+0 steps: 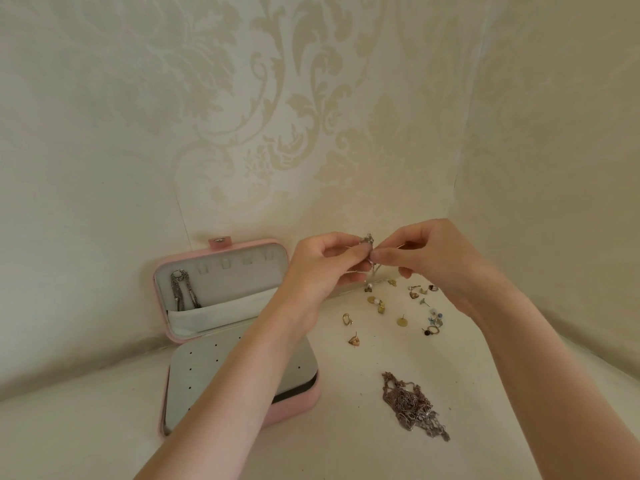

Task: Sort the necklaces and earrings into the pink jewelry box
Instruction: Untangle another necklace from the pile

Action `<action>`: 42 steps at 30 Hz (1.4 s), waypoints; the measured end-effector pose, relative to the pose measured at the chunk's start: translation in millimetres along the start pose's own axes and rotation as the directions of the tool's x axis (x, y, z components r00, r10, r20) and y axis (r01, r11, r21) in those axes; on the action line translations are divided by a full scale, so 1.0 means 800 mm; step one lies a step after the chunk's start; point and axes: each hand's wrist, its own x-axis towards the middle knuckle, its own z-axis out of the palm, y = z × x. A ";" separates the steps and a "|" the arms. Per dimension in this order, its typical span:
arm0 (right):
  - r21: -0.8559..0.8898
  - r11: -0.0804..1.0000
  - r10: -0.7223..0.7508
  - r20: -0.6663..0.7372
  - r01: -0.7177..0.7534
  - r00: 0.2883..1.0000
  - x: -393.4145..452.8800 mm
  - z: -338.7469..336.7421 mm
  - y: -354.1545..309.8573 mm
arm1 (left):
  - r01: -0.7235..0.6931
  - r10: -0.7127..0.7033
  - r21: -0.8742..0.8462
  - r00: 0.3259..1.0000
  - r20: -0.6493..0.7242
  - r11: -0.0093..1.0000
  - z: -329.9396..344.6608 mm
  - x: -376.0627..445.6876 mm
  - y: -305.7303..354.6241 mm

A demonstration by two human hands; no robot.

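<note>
Barely begun, it seems: one necklace [185, 289] hangs inside the lid of the open pink jewelry box [221, 327], whose perforated earring panel [239, 372] looks bare. Both the left hand [322, 268] and right hand [433, 261] pinch a small silver piece [369, 241] above the counter [346, 427]. Scattered earrings [401, 306] and a tangled chain pile [412, 407] still wait to the right of the box.

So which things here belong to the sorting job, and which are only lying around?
Job:
pink box
hung necklace
chain pile
loose earrings
small piece pinched by left hand and right hand

Lying about:
nothing; only patterned cloth
</note>
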 end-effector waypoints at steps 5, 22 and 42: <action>0.367 0.925 0.037 0.158 -0.094 0.987 0.000 -0.003 0.004 | 0.055 -0.026 -0.175 0.986 0.164 0.983 -0.002 0.000 0.002; 0.724 0.667 0.199 0.051 -0.174 0.979 0.004 -0.013 0.003 | 0.153 -0.156 0.049 0.985 0.077 0.987 -0.005 0.006 -0.002; 0.058 0.998 -0.022 -0.100 0.028 0.995 0.002 0.004 0.002 | 0.122 -0.118 -0.049 0.991 0.070 0.991 -0.007 0.000 0.007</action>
